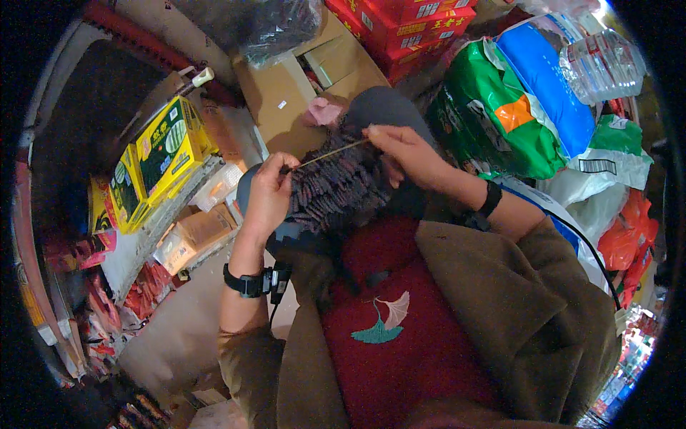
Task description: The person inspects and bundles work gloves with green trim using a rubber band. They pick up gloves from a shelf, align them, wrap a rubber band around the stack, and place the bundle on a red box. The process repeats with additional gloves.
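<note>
A thin, light-brown knitting needle (332,152) slants between my two hands, its right end the higher. Dark purple-grey ribbed knitting (336,189) lies in thick folds on my lap just below it. My left hand (269,193) is closed at the needle's left end, beside the left edge of the knitting. The fingers of my right hand (409,156) pinch around the right end, and some of them are tucked against the fabric. The exact grip of the fingertips is too small to make out.
Ahead of my knees stands a cardboard box (279,100) with a pink cloth (323,112). Red cartons (407,36) are stacked behind. Yellow-green boxes (161,154) fill a shelf at left. Green and blue packages (493,107) and bottles (602,68) crowd the right.
</note>
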`<state>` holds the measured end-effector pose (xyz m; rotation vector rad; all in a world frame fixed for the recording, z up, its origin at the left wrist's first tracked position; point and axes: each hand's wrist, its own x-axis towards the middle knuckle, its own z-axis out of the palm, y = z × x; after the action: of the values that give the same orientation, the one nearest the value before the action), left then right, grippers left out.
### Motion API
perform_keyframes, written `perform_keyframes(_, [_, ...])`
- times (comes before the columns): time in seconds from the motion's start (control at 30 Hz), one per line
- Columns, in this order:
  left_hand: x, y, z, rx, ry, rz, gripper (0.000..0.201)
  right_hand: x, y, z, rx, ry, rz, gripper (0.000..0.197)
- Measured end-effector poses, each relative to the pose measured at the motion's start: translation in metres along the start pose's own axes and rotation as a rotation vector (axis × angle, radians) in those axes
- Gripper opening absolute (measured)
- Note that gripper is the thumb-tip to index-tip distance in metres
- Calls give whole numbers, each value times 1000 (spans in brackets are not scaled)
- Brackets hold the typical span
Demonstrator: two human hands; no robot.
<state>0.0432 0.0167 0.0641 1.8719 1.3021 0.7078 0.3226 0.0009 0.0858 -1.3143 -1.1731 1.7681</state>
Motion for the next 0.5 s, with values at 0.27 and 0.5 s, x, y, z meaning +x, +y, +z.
perform_keyframes(0.27, [10,-5,10,-225,98,-47,21,-4,1,-5,33,-135,15,47])
perform_keyframes(0.5, [27,-2,-11,-409,-212,-520,25,17,7,5,19,37,38,36])
